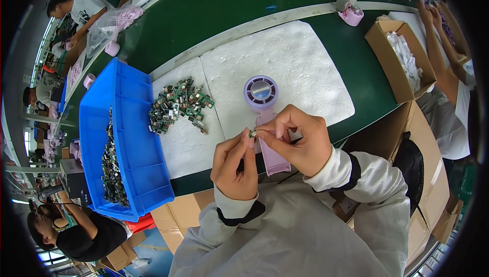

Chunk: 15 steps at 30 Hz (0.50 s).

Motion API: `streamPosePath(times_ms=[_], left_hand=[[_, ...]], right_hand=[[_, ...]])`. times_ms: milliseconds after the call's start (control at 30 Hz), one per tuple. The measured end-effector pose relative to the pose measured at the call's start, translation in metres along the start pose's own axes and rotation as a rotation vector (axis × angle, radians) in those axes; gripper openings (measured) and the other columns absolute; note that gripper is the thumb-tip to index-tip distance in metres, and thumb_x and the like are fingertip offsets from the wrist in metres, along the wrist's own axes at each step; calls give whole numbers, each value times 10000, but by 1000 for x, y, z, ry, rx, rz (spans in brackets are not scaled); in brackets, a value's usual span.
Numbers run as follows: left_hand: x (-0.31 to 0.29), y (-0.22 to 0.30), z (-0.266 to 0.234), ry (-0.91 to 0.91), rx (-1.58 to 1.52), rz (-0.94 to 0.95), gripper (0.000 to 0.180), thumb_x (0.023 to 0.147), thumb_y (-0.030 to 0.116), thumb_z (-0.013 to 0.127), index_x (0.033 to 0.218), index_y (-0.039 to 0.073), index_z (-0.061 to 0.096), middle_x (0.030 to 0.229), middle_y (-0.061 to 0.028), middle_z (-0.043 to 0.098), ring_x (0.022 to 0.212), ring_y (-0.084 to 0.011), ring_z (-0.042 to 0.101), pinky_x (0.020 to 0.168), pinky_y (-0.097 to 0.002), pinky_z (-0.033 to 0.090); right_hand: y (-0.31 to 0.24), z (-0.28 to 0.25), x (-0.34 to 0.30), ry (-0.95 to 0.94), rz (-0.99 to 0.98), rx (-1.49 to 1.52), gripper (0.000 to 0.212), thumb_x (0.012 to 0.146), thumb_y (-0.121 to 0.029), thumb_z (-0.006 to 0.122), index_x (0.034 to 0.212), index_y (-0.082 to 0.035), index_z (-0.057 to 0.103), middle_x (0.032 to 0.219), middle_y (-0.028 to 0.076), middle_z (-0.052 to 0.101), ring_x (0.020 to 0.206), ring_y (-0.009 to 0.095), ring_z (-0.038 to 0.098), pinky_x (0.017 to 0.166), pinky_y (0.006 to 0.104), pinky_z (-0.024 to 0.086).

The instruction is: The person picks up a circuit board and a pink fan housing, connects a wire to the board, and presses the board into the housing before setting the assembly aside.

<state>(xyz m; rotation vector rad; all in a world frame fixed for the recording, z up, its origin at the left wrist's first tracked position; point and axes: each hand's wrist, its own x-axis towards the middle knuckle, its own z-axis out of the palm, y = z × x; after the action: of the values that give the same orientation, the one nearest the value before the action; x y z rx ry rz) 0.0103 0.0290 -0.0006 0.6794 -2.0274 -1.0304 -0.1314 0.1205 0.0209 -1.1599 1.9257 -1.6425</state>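
Holding, at dial centre: one small circuit board (252, 134), pinched between the left hand (236, 167), 7 o'clock, and the right hand (305, 142), 3 o'clock, both hands narrowed at the fingertips. One pink handheld fan (263, 116), round head at 12 o'clock, handle running beneath the right hand toward 5 o'clock. One heap of loose boards (178, 106), 10 o'clock, on white foam sheets (285, 55) over a green tabletop (364, 83). One blue bin (140, 139), 9 o'clock, more boards inside. One open cardboard box (384, 62), 2 o'clock, containing white pieces (405, 55).
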Motion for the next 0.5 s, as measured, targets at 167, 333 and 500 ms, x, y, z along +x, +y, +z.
streamPosePath(times_ms=[167,333,500], left_hand=[[-5,-1,1,78,74,91,333,904,-98,687,1221,-3,725,1097,-157,680,952,-258,726,806,-313,582],[-5,-2,15,146,-16,219,343,891,-124,673,1222,-41,701,1146,-171,670,913,-265,723,767,-306,580],[-9,-4,16,154,64,278,380,860,-135,684,1232,-56,683,1168,-170,661,932,-293,728,757,-330,601]], right_hand=[[-4,8,-4,23,89,72,314,854,91,763,822,-44,482,926,124,769,764,62,658,641,227,489],[-8,5,-12,104,200,150,331,864,100,745,801,-62,464,997,150,778,773,47,587,681,200,450],[4,15,-13,140,54,106,314,845,79,775,765,-46,499,919,128,780,740,22,562,635,188,444]])
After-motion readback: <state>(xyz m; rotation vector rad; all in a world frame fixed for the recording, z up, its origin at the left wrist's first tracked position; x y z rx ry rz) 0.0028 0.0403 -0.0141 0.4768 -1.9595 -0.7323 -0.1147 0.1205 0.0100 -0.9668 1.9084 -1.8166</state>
